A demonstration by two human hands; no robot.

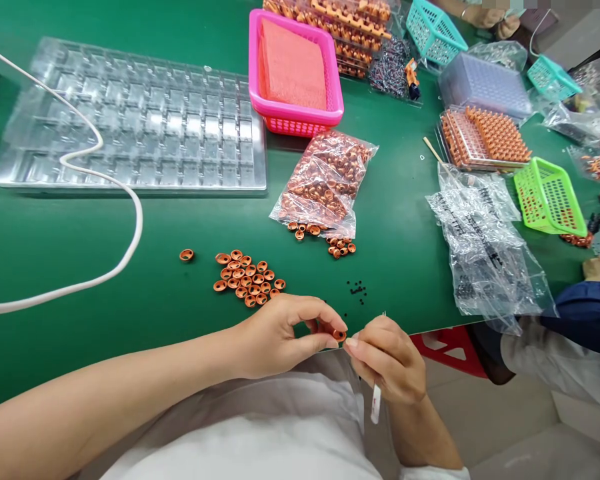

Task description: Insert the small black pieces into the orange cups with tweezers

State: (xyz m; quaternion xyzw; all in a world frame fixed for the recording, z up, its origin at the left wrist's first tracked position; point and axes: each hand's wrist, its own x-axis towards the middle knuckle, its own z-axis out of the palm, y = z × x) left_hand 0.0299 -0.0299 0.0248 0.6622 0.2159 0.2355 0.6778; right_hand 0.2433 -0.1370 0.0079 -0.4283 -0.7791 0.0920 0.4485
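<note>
My left hand (285,333) pinches a small copper-coloured cup-shaped part (339,335) with a hole in it, between thumb and fingertips near the table's front edge. Close against it, the fingertips of my right hand (390,357) are pressed together; whether they hold a tiny piece is hidden. A slim tool with a white end (376,403) is gripped in that right hand, its thin tip poking out above the knuckles. Several tiny black pieces (357,290) lie scattered just beyond my hands. Left of them sits a cluster of similar copper-coloured cups (250,277).
A clear bag of copper-coloured cups (327,180) spills some out. Behind it stands a pink basket (296,123). A clear moulded tray (140,123) and white cable (135,220) are at left. Plastic bags (485,253) and a green basket (550,200) lie right, near another person's sleeve (587,313).
</note>
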